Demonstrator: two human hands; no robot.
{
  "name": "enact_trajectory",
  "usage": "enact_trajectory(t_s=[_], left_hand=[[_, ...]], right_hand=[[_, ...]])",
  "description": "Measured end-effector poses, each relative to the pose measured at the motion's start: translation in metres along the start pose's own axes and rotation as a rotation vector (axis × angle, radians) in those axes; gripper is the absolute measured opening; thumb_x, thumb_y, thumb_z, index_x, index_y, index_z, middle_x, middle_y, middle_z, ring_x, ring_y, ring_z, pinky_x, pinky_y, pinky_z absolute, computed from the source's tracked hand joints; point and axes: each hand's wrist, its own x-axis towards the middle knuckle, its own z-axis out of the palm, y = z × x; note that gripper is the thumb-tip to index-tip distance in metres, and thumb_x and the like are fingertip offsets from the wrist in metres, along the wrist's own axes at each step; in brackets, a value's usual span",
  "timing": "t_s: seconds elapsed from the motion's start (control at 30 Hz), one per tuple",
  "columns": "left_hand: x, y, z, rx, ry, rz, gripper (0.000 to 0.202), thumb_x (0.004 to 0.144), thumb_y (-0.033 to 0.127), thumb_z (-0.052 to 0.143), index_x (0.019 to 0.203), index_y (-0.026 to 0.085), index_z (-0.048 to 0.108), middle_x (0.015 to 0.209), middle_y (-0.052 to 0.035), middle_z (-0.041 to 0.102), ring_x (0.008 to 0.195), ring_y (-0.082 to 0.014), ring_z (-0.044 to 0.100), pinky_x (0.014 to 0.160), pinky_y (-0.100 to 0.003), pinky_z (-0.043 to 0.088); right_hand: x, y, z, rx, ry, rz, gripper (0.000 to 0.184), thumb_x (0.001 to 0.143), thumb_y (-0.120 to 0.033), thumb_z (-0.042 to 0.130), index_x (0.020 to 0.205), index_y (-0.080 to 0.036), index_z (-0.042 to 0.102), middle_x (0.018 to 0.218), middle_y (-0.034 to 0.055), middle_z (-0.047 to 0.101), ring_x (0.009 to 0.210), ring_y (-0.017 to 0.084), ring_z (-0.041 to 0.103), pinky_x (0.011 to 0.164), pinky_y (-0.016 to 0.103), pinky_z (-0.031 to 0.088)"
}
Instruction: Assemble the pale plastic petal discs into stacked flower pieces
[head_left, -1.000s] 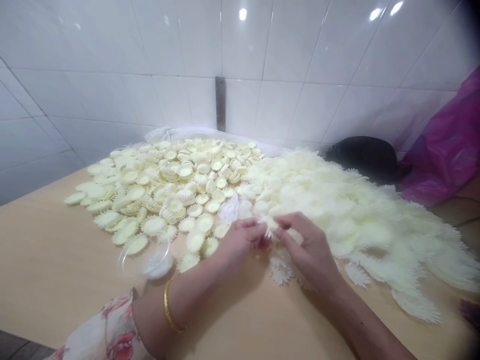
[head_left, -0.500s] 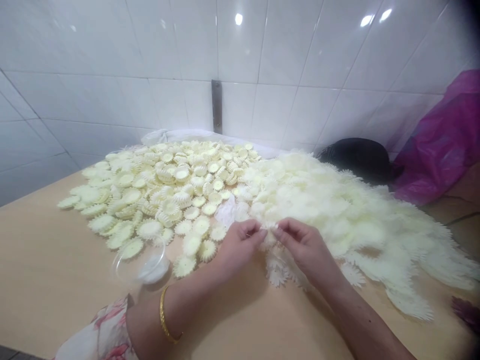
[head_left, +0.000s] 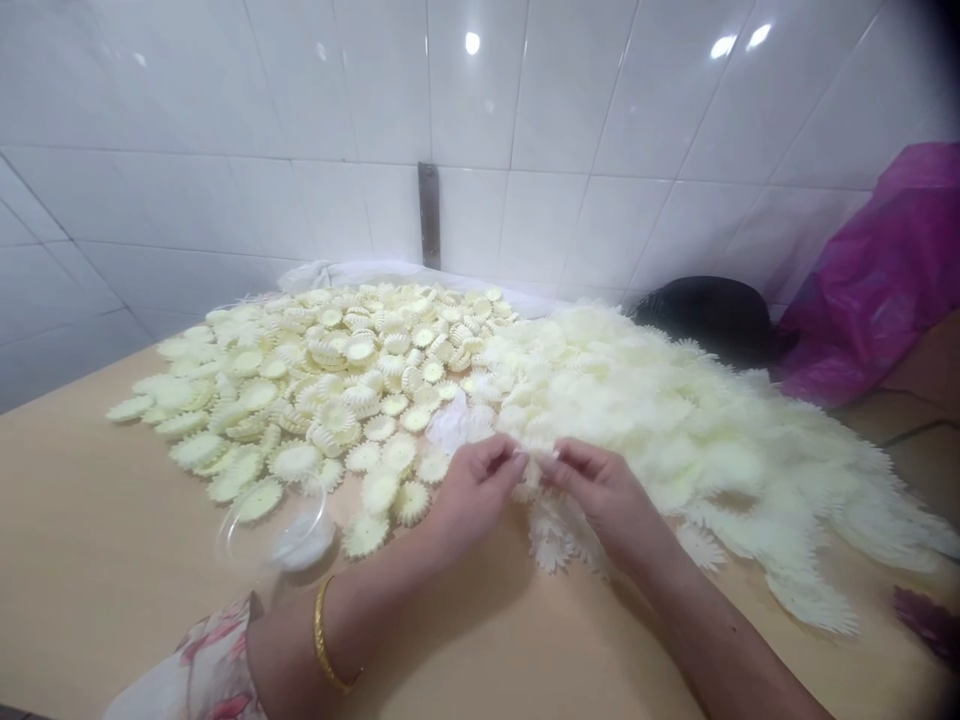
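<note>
My left hand (head_left: pixel 480 490) is closed in a pinch, thumb against fingertips. Facing it a short gap away, my right hand (head_left: pixel 604 495) pinches in the same way. Between the fingertips is a small, thin, pale petal-edged piece (head_left: pixel 534 468), hard to separate from the pale pieces behind. Just below the hands, several white petal-edged pieces (head_left: pixel 553 540) lie on the table. Left of my left hand spreads a heap of pale yellow scalloped discs (head_left: pixel 360 400). A heap of thin cream petal-edged sheets (head_left: pixel 675 430) lies beyond and right of my right hand.
A clear round dish (head_left: pixel 300 540) with white contents stands on the wooden table (head_left: pixel 97 500) at left. Crumpled white material (head_left: pixel 450 425) lies between the heaps. At right are a black rounded object (head_left: pixel 705 310), a magenta plastic bag (head_left: pixel 877 270) and a dark red piece (head_left: pixel 926 620). White tiled wall behind.
The view has shifted slightly, so everything sits a little further left. Both hands keep their pinch at nearly the same place, with only a slight movement of the fingers.
</note>
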Motion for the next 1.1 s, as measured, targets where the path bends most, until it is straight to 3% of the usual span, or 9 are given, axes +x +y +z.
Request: enact_trajectory(t_s=[0.13,0.33,0.5,0.7,0.83,0.97,1.1], left_hand=[[-0.001,0.000,0.002,0.004,-0.008,-0.035,0.019,0.079,0.031,0.048,0.070,0.015,0.055,0.063,0.0012,0.049,0.063,-0.0113,0.044,0.062,-0.024,0.034],[-0.002,0.009,0.000,-0.001,0.175,-0.060,0.014,0.075,0.030,0.054,0.073,0.016,0.055,0.066,0.0016,0.050,0.063,-0.0100,0.043,0.059,-0.022,0.034],[-0.004,0.016,0.003,-0.054,0.062,-0.138,0.021,0.075,0.035,0.054,0.070,0.015,0.056,0.065,0.0007,0.051,0.062,-0.0101,0.045,0.061,-0.024,0.036],[-0.004,0.012,0.002,-0.163,0.010,-0.166,0.022,0.072,0.036,0.059,0.074,0.015,0.058,0.072,-0.0019,0.056,0.067,-0.0117,0.050,0.066,-0.026,0.039],[-0.003,0.007,0.001,-0.307,-0.061,-0.233,0.015,0.070,0.029,0.062,0.069,0.014,0.058,0.064,-0.0002,0.055,0.060,-0.0097,0.049,0.062,-0.025,0.039],[0.001,0.007,-0.001,-0.464,0.030,-0.336,0.012,0.067,0.023,0.065,0.064,0.015,0.057,0.056,0.0014,0.052,0.054,-0.0086,0.049,0.059,-0.024,0.039],[0.002,0.008,-0.003,-0.453,0.111,-0.318,0.009,0.064,0.021,0.068,0.065,0.014,0.062,0.059,0.0005,0.055,0.056,-0.0082,0.050,0.061,-0.024,0.039]], right_hand=[[-0.002,-0.003,0.003,-0.207,0.119,-0.103,0.023,0.076,-0.031,0.053,0.058,-0.019,0.044,0.056,-0.0041,0.037,0.054,0.011,0.035,0.052,0.024,0.031],[-0.004,-0.003,0.005,-0.465,0.258,-0.260,0.020,0.077,-0.024,0.052,0.059,-0.020,0.044,0.058,-0.0014,0.047,0.058,0.013,0.045,0.056,0.026,0.036],[-0.004,0.001,0.003,-0.578,0.274,-0.294,0.020,0.075,-0.024,0.054,0.059,-0.020,0.043,0.058,-0.0016,0.047,0.055,0.013,0.045,0.053,0.025,0.035],[-0.005,0.004,0.007,-0.683,0.271,-0.308,0.017,0.071,-0.018,0.052,0.060,-0.020,0.040,0.060,-0.0017,0.049,0.058,0.014,0.046,0.056,0.027,0.035],[-0.007,0.001,0.009,-0.642,0.211,-0.270,0.016,0.071,-0.017,0.052,0.061,-0.020,0.040,0.062,-0.0014,0.050,0.060,0.014,0.046,0.058,0.027,0.036],[-0.005,-0.005,0.004,-0.446,0.034,-0.162,0.008,0.071,-0.025,0.060,0.073,-0.019,0.054,0.072,0.0008,0.057,0.071,0.016,0.052,0.065,0.029,0.041],[-0.003,-0.004,-0.002,-0.154,-0.073,-0.037,0.023,0.078,-0.040,0.055,0.081,-0.018,0.061,0.077,0.0020,0.061,0.075,0.016,0.055,0.070,0.030,0.042]])
